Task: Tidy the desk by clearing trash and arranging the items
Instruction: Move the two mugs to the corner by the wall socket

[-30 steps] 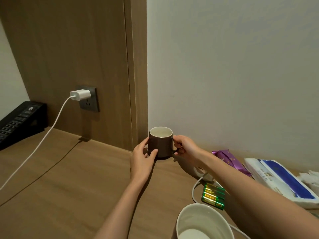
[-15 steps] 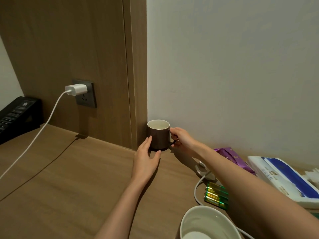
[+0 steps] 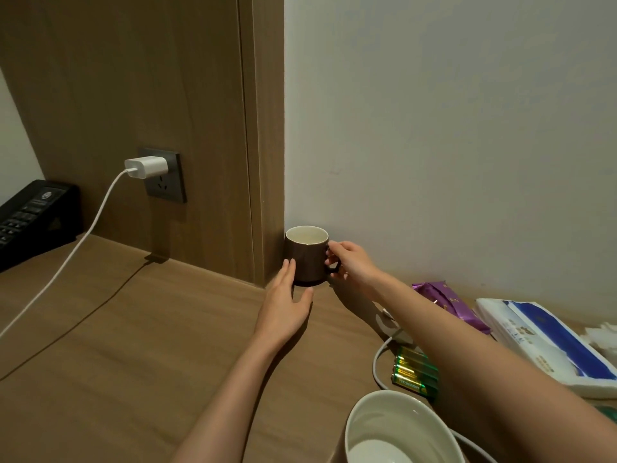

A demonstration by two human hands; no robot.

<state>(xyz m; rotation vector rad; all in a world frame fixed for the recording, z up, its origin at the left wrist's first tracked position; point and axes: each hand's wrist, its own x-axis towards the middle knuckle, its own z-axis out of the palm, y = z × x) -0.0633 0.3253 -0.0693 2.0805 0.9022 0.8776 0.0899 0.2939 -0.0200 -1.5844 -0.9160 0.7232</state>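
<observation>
The mug [image 3: 307, 259] is pinched at its handle by the right hand [image 3: 350, 262] (left hand [image 3: 287, 302] open against it); it could be tipped by a snagged finger.

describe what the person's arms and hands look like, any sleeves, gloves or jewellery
Both hands are bare, with no gloves. The left hand and the right hand show no rings, and neither wrist carries a watch or band. The left forearm and the right forearm are uncovered to the frame's edge, so no sleeve shows. The nails look short and plain.
</observation>
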